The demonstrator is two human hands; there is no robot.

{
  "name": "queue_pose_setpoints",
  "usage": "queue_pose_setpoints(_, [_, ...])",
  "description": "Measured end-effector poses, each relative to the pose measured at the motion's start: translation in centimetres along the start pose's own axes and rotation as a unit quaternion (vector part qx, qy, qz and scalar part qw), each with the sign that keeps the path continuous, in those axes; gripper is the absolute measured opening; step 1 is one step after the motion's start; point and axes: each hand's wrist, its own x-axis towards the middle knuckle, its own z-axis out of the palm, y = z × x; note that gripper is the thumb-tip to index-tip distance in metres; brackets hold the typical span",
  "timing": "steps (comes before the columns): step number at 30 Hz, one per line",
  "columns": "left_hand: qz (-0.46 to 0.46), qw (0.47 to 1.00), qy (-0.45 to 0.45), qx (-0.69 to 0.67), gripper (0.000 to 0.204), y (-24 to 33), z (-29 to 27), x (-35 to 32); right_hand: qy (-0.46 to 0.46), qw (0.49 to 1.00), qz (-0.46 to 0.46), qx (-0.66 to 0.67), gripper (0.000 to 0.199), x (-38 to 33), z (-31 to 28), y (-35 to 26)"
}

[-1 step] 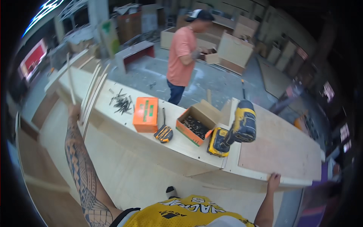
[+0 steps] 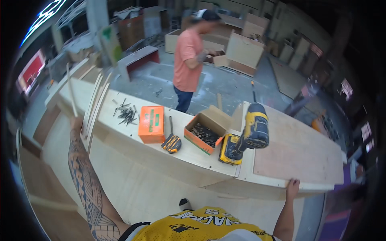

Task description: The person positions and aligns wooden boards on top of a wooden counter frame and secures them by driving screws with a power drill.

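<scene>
My left hand (image 2: 76,123) is closed at the lower end of a thin wooden strip (image 2: 71,90), at the left end of the long plywood cabinet (image 2: 189,158). Several more strips (image 2: 95,105) lean close beside it. Over the cabinet's near right edge, my right hand (image 2: 293,187) is curled, gripping the rim by a reddish plywood panel (image 2: 297,154). A yellow and black cordless drill (image 2: 255,127) stands on its battery to the left of that panel. Next to it sits an opened cardboard box (image 2: 206,130) full of dark screws.
A tape measure (image 2: 171,143), an orange box (image 2: 151,123) and a pile of loose screws (image 2: 126,113) lie along the cabinet top. Across it stands another person (image 2: 188,60) in a salmon shirt, holding something dark. A low bench-like piece (image 2: 138,60) and a large wooden box (image 2: 245,52) are behind.
The whole view has shifted slightly. Both of my hands keep their places on the strip and the edge.
</scene>
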Motion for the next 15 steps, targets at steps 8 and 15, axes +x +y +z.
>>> queue_pose_setpoints(8, [-0.154,0.968,-0.088,-0.179,0.016,5.8,-0.7,5.5,0.066,0.997,0.04,-0.029,0.031,-1.6,-2.2,-0.7])
queue_pose_setpoints(15, [-0.023,0.823,-0.205,-0.529,0.017,11.0,-7.7,1.5,0.068,0.997,0.042,0.011,0.029,-2.2,-0.6,-0.8])
